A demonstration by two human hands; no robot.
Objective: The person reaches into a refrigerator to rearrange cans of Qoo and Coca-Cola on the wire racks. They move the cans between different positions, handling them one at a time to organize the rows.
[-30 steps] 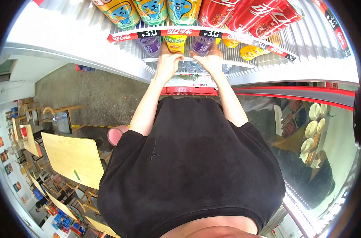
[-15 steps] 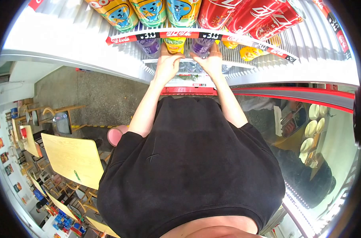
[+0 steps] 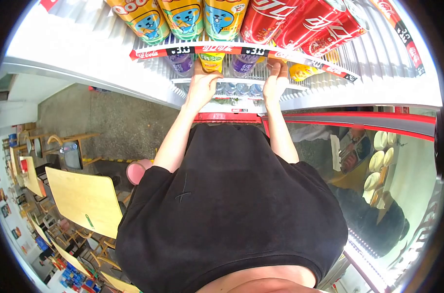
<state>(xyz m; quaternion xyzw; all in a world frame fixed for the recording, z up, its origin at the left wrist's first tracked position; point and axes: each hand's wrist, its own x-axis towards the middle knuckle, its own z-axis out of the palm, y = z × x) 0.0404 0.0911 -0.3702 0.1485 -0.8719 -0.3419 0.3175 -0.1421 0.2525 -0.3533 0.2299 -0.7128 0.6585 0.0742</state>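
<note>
My left hand (image 3: 201, 89) reaches under the price rail of a drinks fridge. Its fingers go up along the left of a yellow bottle (image 3: 211, 63) with green on its label, partly hidden behind it, and the thumb lies across the bottle's base. To its left stands a purple-labelled bottle (image 3: 182, 65). Another purple-labelled bottle (image 3: 243, 65) is between my hands, touched by neither as far as I can see. My right hand (image 3: 275, 87) is right of it, fingers stretched upward and holding nothing visible. Beyond those fingers is a yellow pack (image 3: 304, 72).
Orange-and-green cans (image 3: 183, 20) and red cola cans (image 3: 268, 20) fill the shelf above the price rail (image 3: 207, 50). Clear bottles (image 3: 242, 89) stand lower down. The open glass door (image 3: 349, 117) is at right. Wooden tables (image 3: 85, 200) and a pink bin (image 3: 138, 172) are at left.
My right hand has come away from the right purple-labelled bottle and moved right, its fingers straightening. My left hand stays at the yellow bottle. The view has shifted slightly.
</note>
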